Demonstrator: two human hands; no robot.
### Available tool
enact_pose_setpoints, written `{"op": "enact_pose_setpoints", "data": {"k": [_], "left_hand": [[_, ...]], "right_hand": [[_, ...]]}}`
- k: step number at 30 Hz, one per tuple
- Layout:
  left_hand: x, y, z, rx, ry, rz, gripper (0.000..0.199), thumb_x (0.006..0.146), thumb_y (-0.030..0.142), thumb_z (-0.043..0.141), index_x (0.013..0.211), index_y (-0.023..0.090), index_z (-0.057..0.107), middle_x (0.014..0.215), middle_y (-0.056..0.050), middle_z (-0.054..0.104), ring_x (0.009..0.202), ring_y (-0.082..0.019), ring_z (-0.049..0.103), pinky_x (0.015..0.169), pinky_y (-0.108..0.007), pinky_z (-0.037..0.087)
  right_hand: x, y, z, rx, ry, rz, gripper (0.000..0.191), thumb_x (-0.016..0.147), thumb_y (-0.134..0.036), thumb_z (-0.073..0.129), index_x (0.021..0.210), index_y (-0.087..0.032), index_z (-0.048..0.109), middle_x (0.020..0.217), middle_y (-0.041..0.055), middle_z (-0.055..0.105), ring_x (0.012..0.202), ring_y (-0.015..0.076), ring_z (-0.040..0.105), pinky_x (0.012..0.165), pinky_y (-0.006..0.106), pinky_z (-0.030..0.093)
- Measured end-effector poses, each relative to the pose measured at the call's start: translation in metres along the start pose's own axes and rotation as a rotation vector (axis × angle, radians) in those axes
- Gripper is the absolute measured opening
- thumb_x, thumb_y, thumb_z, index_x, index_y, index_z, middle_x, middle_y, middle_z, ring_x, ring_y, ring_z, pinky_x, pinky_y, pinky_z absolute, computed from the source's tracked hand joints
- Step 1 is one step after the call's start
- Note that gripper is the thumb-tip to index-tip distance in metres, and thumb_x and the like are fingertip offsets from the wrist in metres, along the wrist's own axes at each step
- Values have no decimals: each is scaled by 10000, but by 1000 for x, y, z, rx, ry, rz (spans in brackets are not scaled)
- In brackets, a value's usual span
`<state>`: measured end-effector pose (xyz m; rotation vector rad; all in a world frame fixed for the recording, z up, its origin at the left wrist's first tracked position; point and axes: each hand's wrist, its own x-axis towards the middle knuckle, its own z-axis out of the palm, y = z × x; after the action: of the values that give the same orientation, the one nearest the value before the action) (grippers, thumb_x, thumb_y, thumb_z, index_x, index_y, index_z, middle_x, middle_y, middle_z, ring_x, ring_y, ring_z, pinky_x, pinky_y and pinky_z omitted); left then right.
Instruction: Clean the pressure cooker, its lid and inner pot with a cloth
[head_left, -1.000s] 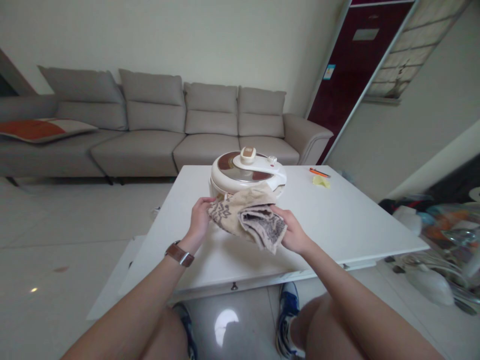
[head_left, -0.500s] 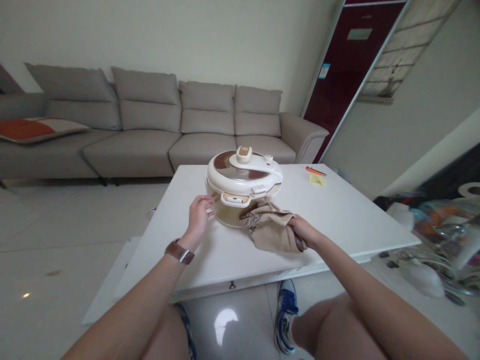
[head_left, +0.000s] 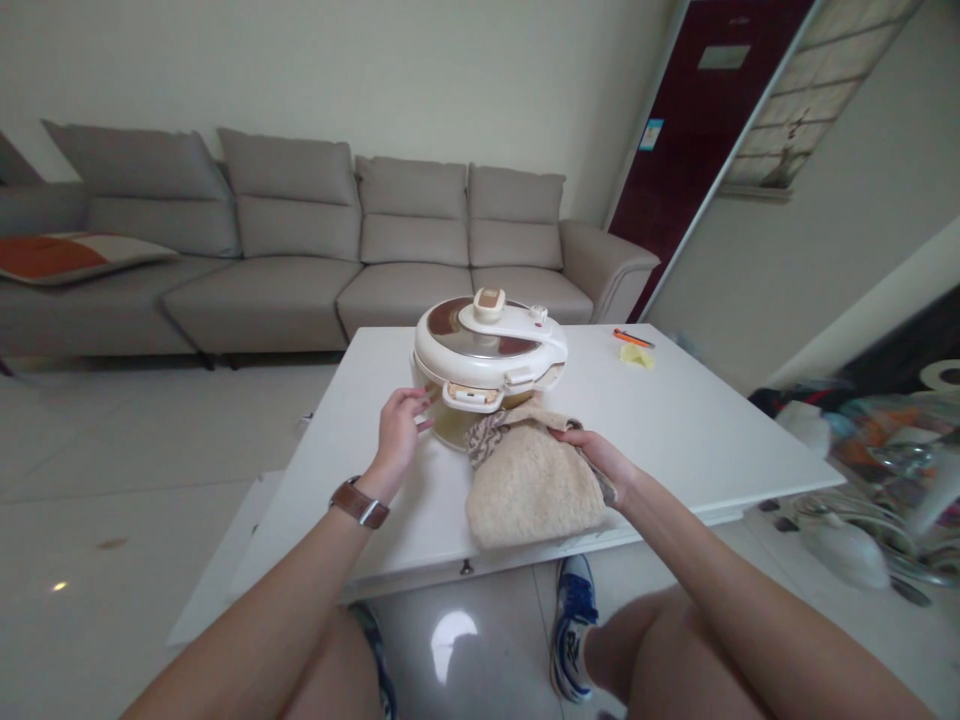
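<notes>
A white and brown electric pressure cooker (head_left: 480, 360) stands upright on the white table (head_left: 660, 440), its lid on and a knob on top. My left hand (head_left: 401, 430) is at the cooker's left side, fingers apart and partly behind its front edge; whether they touch the wall I cannot tell. A beige cloth (head_left: 532, 480) with a dark patterned border is in the grip of my right hand (head_left: 596, 460). It hangs bunched in front of the cooker's lower right side and spreads toward the table's front edge.
An orange-handled tool (head_left: 632, 339) and a yellow scrap (head_left: 636, 356) lie on the table's far right. Behind stands a long grey sofa (head_left: 412, 290). A drawer knob (head_left: 466, 567) juts from the table front. Bagged clutter (head_left: 892, 450) sits at the right.
The cloth has opened out and now drapes lower and nearer the front edge. My right hand has shifted slightly left and up with it. My left hand stays by the cooker.
</notes>
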<state>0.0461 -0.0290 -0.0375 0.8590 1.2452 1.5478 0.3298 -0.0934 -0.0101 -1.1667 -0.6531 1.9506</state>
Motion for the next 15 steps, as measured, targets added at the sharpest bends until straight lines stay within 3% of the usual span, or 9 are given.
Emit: {"op": "enact_pose_setpoints", "data": {"k": [3,8,11,15], "left_hand": [[-1,2,1,-6,4,-16,190,644,274,618,818,201,637,1108,-72,692,1057,-249,677,693,-310,590],[-1,2,2,-9,-2,-24,204,640,284,614,827,206,639,1054,-69,685,1079,-258,669,696,-304,586],[-1,1,2,2,-7,-14,211,632,285,616,826,208,646,1014,-65,678,1073,-257,662,695,-303,582],[0,1,4,12,11,-10,210,621,271,609,816,207,651,994,-62,670,1041,-249,656,692,-307,578]], "right_hand": [[7,-1,-14,43,83,80,256,907,-185,530,1039,-92,729,865,151,810,776,255,806,789,351,655],[19,-20,-60,117,321,-175,328,909,-199,486,1111,-142,738,919,141,814,879,283,803,902,425,641],[25,-29,-88,219,451,-349,349,939,-193,449,1159,-177,720,990,121,817,917,253,798,903,412,642],[32,-26,-105,261,532,-346,335,951,-149,449,1182,-176,690,1006,117,813,874,233,796,833,404,662]]}}
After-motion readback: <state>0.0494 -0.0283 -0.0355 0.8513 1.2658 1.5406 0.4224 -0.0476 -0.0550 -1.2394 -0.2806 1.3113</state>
